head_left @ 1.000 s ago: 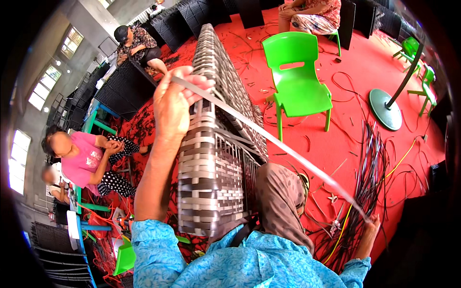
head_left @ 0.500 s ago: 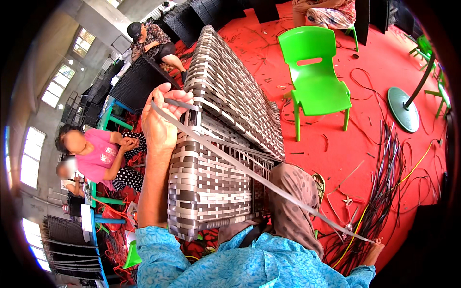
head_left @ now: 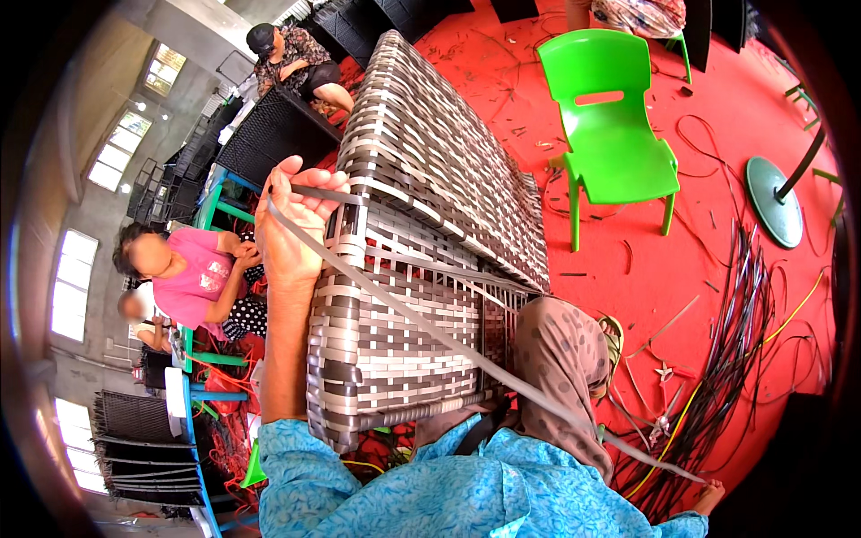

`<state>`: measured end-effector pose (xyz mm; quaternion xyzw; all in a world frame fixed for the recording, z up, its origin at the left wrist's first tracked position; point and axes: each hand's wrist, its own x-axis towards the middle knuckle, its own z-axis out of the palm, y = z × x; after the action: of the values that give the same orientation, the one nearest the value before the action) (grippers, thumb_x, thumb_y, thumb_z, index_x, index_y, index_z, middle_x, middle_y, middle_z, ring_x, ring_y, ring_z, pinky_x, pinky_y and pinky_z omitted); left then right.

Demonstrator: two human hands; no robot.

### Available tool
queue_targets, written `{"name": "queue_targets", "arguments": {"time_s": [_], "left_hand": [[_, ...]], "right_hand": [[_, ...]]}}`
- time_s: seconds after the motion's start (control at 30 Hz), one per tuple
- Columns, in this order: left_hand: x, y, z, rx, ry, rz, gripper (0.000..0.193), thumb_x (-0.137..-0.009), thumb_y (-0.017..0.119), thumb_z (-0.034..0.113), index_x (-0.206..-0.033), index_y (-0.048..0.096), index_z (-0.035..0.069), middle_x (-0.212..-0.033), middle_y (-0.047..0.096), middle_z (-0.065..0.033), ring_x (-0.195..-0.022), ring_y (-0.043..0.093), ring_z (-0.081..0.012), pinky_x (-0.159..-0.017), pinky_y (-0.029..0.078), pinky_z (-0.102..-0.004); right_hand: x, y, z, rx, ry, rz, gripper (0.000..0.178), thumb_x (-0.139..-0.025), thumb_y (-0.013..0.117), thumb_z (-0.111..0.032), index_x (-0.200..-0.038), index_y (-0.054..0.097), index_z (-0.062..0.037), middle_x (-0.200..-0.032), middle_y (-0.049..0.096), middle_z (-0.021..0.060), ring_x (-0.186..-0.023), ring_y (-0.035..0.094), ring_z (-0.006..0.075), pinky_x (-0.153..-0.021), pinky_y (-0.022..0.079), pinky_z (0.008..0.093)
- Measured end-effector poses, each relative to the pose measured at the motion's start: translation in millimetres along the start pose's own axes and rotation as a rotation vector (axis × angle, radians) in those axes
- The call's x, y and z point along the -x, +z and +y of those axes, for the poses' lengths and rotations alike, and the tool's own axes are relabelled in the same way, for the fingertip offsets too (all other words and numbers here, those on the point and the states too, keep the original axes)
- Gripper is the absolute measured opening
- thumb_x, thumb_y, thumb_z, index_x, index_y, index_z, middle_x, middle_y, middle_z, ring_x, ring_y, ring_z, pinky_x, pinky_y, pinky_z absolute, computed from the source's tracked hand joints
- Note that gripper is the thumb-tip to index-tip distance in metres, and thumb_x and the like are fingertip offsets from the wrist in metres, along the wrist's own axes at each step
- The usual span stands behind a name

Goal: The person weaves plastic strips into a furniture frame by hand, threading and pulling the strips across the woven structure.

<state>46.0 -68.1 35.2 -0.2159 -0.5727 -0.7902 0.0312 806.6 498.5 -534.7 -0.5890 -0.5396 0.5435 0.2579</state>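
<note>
A woven chair frame (head_left: pixel 395 359) in brown, grey and white flat strips leans across my lap, its tall panel (head_left: pixel 430 170) slanting away. At its left corner my left hand (head_left: pixel 300 220) is raised, palm up, with a flat grey plastic strip (head_left: pixel 421 327) looped round its fingers. One end of the strip runs from the fingers into the weave by the corner. The long part stretches over the frame and my knee to my right hand (head_left: pixel 710 496), low at the far right, which pinches it.
A green plastic chair (head_left: pixel 614 134) stands ahead on the red floor. Bundled dark strips (head_left: pixel 717 377) lie at the right, near a round stand base (head_left: pixel 773 202). A person in pink (head_left: pixel 193 273) sits at the left; another in a cap (head_left: pixel 291 63) sits beyond.
The view has shifted, so the green chair appears farther right and higher. My left hand stays by the frame's corner; the strip remains stretched between both hands.
</note>
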Motion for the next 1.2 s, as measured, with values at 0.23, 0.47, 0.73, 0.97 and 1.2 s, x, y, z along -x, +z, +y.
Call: {"name": "queue_targets", "arguments": {"time_s": [0.23, 0.47, 0.73, 0.97, 1.2], "left_hand": [[4.8, 7.0, -0.8, -0.046, 0.022, -0.089, 0.030, -0.094, 0.041, 0.029, -0.106, 0.049, 0.002, -0.082, 0.063, -0.0139, -0.082, 0.062, -0.0307, -0.076, 0.051, -0.0436], [-0.7, -2.3, -0.4, -0.076, 0.036, -0.110, 0.030, -0.095, 0.040, 0.028, -0.104, 0.050, 0.001, -0.082, 0.063, -0.0151, -0.082, 0.062, -0.0312, -0.075, 0.051, -0.0420], [29.6, 32.5, 17.2, -0.277, -0.003, -0.181, 0.032, -0.095, 0.038, 0.026, -0.096, 0.049, -0.004, -0.086, 0.061, -0.0201, -0.085, 0.062, -0.0290, -0.081, 0.048, -0.0410], [57.9, 53.8, 23.1, -1.051, 0.376, -0.543, 0.023, -0.085, 0.057, 0.021, -0.083, 0.061, -0.002, -0.086, 0.064, -0.0138, -0.089, 0.062, -0.0278, -0.081, 0.048, -0.0380], [55.1, 60.8, 22.8, -1.259, 0.428, -0.700, 0.020, -0.069, 0.069, 0.016, -0.084, 0.065, 0.004, -0.083, 0.064, -0.0098, -0.084, 0.062, -0.0277, -0.078, 0.048, -0.0392]], "right_hand": [[-38.5, 140.4, -86.4, -0.429, 0.451, 0.255, 0.033, -0.086, 0.055, -0.030, -0.117, 0.052, -0.0201, -0.066, 0.042, -0.0088, -0.049, 0.035, 0.0039, -0.041, 0.028, 0.0185], [60.6, 386.2, -342.6, -0.750, 0.281, -0.707, 0.009, -0.088, 0.056, -0.024, -0.089, 0.053, -0.0162, -0.066, 0.042, -0.0080, -0.051, 0.036, 0.0030, -0.040, 0.028, 0.0179], [263.2, 559.5, -524.7, -0.439, -0.270, -1.284, 0.016, -0.088, 0.056, -0.022, -0.097, 0.060, -0.0096, -0.080, 0.054, -0.0054, -0.061, 0.044, 0.0020, -0.052, 0.034, 0.0151], [364.0, 633.4, -568.7, -0.538, -0.432, -1.664, 0.015, -0.088, 0.056, -0.020, -0.090, 0.061, -0.0053, -0.073, 0.056, -0.0033, -0.061, 0.048, 0.0049, -0.054, 0.041, 0.0195], [392.7, 660.2, -562.1, -0.526, -0.161, -1.818, 0.023, -0.087, 0.059, -0.027, -0.097, 0.059, -0.0065, -0.078, 0.058, -0.0040, -0.060, 0.047, 0.0022, -0.051, 0.037, 0.0166]]}}
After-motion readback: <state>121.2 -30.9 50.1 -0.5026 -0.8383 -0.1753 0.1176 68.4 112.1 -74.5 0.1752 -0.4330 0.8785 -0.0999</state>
